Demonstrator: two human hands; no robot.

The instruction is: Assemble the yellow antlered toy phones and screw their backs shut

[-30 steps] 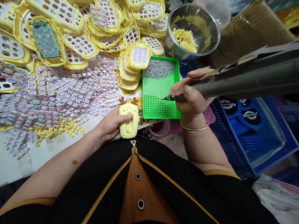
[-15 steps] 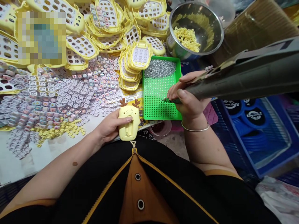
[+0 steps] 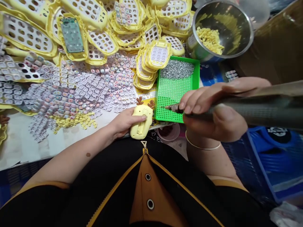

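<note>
The left hand (image 3: 124, 123) gripped a yellow toy phone (image 3: 141, 122) face-down on the tabletop (image 3: 35, 151). The right hand (image 3: 213, 110), closed around a screwdriver (image 3: 236, 110), held its tip over the green screw tray (image 3: 176, 91). Many open shells (image 3: 101, 41) lay unassembled.

- Yellow toy phone (image 3: 141, 123): smooth moulded plastic with a soft sheen, brown plastic antlers on top.
- Electric screwdriver (image 3: 248, 110): dark, matt body with a finely textured grip, bare metal bit at the tip.
- Green tray (image 3: 171, 94): bright glossy plastic, floor perforated in a fine grid.
- Screws (image 3: 177, 68): small, shiny silver metal, heaped.
- Bowl (image 3: 222, 30): polished steel, mirror-like wall, with matt yellow plastic bits inside.
- Keypad shells (image 3: 101, 41): glossy yellow plastic, punched with holes.
- Button pads (image 3: 78, 91): soft-looking, matt, pale rubbery sheets.
- Bangle (image 3: 203, 146): thin bright metal.
- Black top (image 3: 113, 189): matt cloth, metal zip and snaps.
- Blue crate (image 3: 272, 164): smooth plastic.
</note>
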